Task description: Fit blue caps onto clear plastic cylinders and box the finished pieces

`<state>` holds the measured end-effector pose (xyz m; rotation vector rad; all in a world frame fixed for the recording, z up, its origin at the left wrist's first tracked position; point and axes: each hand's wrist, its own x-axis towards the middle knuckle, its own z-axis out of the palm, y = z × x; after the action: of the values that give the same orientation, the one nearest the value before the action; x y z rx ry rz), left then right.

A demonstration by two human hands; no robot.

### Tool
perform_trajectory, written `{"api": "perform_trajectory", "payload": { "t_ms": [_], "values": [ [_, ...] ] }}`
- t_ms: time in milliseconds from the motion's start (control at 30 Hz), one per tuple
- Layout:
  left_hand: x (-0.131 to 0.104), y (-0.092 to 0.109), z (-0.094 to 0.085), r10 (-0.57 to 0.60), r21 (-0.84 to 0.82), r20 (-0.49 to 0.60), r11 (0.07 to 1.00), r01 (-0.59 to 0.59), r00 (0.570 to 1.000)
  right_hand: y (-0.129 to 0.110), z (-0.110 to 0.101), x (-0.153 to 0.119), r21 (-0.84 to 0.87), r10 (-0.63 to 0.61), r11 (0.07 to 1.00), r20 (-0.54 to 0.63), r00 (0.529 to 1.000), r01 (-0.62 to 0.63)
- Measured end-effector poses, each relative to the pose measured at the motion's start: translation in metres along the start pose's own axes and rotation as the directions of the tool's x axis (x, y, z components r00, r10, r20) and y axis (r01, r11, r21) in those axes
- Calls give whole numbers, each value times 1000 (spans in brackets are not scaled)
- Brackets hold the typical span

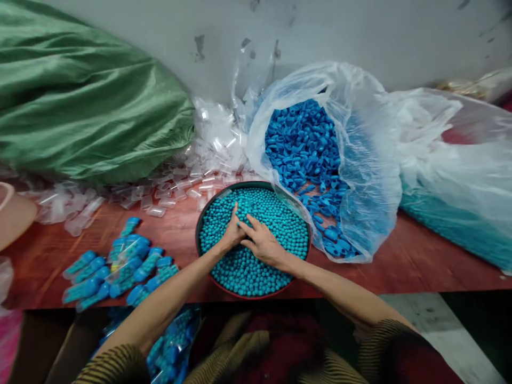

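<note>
A round basin (pixel 197 234) full of small turquoise beads (pixel 256 280) stands in front of me. My left hand (pixel 232 233) is over the beads, one finger pointing away from me and the others curled out of sight. Beads bunch up beside that finger; whether a clear container encloses them I cannot make out. Close against it, my right hand (pixel 262 241) reaches in from the right with fingers stretched and apart, the tips at the left hand. Filled clear bottles with blue caps (pixel 130 261) lie on the table left of my left forearm.
Loose clear plastic tubes (pixel 180 192) spread behind the basin. An open clear bag (pixel 368 176) of blue plastic pieces (pixel 304 144) touches its right side. Another bag (pixel 452 213) with turquoise contents lies farther right. A green sack (pixel 92 101) fills the back left, near a pale tub (pixel 16 218).
</note>
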<state>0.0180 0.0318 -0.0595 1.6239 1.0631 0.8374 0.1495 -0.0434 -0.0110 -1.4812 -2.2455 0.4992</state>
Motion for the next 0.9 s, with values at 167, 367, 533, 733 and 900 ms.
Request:
{"api": "perform_trajectory", "payload": {
  "t_ms": [167, 367, 533, 733, 900],
  "values": [
    [-11, 14, -5, -70, 199, -62, 977, 81, 996, 53, -64, -22, -56, 66, 995, -291, 955, -86],
    [-37, 29, -5, 35, 477, -225, 875, 79, 974, 135, -111, -67, -173, 807, 424, -372, 458, -889],
    [-38, 34, -4, -10, 546, -221, 827, 132, 975, 165, -101, -42, -108, 844, 437, -295, 448, -893],
    [-31, 38, 0, -58, 477, -238, 862, 168, 970, 190, -95, 35, 332, 762, 647, -257, 594, -686],
    [-33, 39, 4, -54, 508, -260, 842, 184, 964, 188, -81, 56, 690, 718, 554, -113, 687, -466]
  ]
}}
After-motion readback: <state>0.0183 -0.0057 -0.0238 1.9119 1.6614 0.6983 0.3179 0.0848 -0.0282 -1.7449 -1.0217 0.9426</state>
